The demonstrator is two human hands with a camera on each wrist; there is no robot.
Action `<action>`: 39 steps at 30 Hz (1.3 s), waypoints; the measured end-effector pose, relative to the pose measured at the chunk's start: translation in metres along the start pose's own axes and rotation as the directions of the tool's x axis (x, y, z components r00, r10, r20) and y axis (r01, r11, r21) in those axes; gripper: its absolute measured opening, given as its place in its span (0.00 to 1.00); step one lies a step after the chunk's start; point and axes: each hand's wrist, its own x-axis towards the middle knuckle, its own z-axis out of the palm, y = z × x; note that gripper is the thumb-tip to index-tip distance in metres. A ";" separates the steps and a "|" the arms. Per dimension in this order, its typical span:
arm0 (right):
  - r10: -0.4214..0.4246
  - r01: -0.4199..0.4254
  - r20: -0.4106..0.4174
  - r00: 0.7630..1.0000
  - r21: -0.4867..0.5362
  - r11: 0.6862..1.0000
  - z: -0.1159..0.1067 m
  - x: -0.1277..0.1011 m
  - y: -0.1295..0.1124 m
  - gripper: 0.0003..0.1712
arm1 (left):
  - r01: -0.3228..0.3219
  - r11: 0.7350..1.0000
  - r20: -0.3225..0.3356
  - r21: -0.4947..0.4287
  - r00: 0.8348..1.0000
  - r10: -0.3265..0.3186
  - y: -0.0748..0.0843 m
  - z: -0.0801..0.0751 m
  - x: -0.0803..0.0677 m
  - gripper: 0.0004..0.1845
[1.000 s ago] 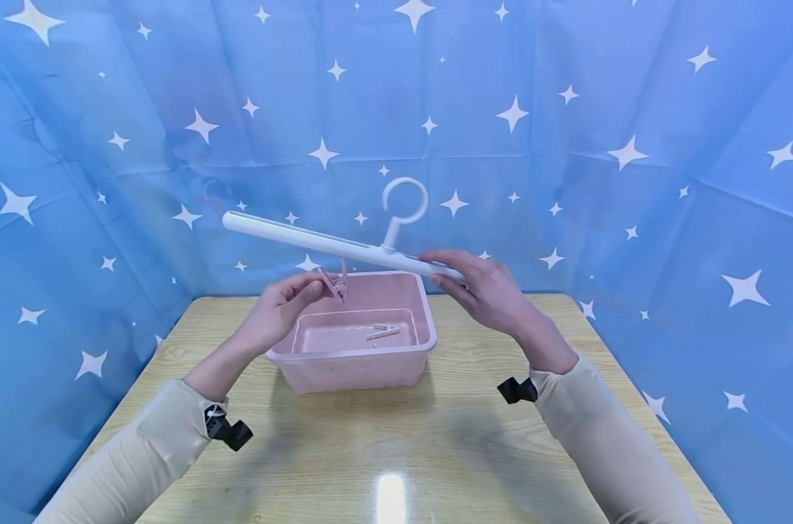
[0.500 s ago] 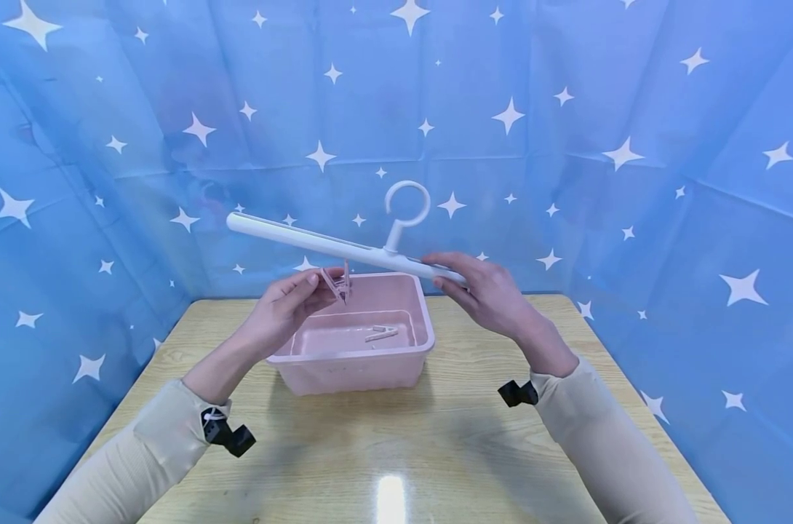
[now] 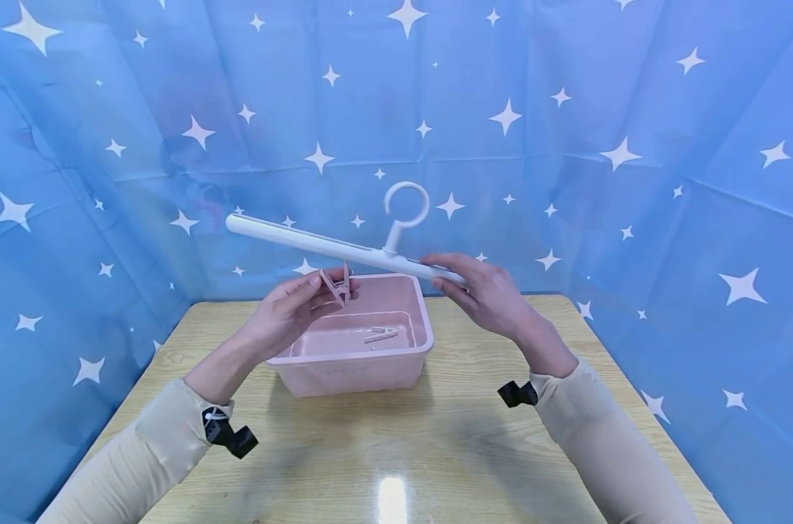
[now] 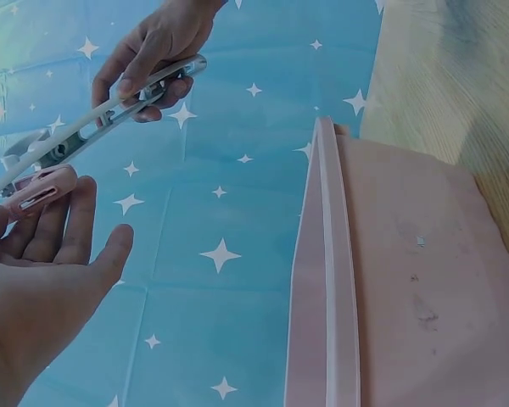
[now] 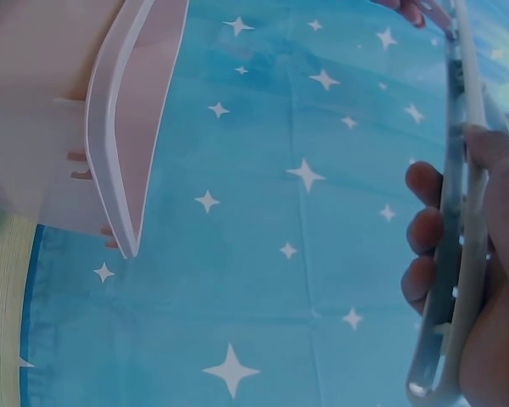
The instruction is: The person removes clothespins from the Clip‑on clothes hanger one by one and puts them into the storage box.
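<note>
A blue backdrop (image 3: 567, 109) printed with white stars encloses the work area on three sides. In front of it stands a light wooden table (image 3: 436, 437), with a glare spot near its front edge.

A pink plastic basket (image 3: 357, 364) sits on the table towards the rear centre, upright, its rim open to the top. One pink clip (image 3: 380, 334) lies loose on the basket floor, to the right of centre.

A white hanger bar (image 3: 305, 244) is held in the air above the basket, tilted, its left end higher than its right. A ring hook (image 3: 406, 204) rises from the bar a little right of its middle.

The right hand (image 3: 484, 291) grips the bar at its right end. The fingers are curled under the bar and the thumb lies over it; the right wrist view shows the fingertips (image 5: 424, 229) wrapped against the bar's underside.

The left hand (image 3: 285, 313) is raised over the basket's left rim, just beneath the bar. It pinches a second pink clothespin (image 3: 339, 282) between thumb and fingertips, with the remaining fingers close together and nearly straight in the left wrist view. The clothespin sits directly under the bar, at or touching its lower edge; whether it is clamped onto the bar cannot be told.

Both forearms are covered by beige sleeves (image 3: 154, 444). A small black mount (image 3: 233, 438) is strapped at each wrist.
</note>
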 end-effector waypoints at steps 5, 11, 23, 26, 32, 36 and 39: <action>-0.008 0.008 0.002 1.000 -0.002 1.000 0.000 0.001 0.001 0.22 | -0.015 1.000 0.007 -0.001 1.000 0.015 -0.002 -0.001 0.002 0.23; -0.030 0.030 -0.002 1.000 -0.002 1.000 0.000 0.002 -0.001 0.22 | -0.026 1.000 0.003 -0.002 1.000 0.026 -0.004 -0.003 0.002 0.22; -0.059 0.059 -0.009 0.998 0.007 0.998 0.004 0.007 -0.004 0.23 | -0.051 0.999 -0.015 -0.005 0.999 0.051 0.001 -0.004 -0.002 0.19; -0.063 0.063 -0.012 0.998 0.002 0.998 0.004 0.008 -0.005 0.23 | -0.066 0.998 -0.020 -0.004 0.998 0.066 0.001 -0.005 -0.002 0.19; -0.082 0.082 -0.025 0.996 -0.003 0.997 0.004 0.008 -0.005 0.23 | -0.095 0.995 -0.017 -0.020 0.995 0.094 -0.001 -0.006 -0.001 0.18; -0.096 0.096 -0.032 0.995 -0.002 0.995 0.005 0.009 -0.006 0.23 | -0.099 0.995 -0.048 -0.001 0.994 0.099 -0.002 -0.005 -0.003 0.17; -0.099 0.100 -0.031 0.995 0.001 0.995 0.005 0.009 -0.006 0.23 | -0.103 0.994 -0.073 0.042 0.992 0.106 -0.001 -0.005 -0.004 0.16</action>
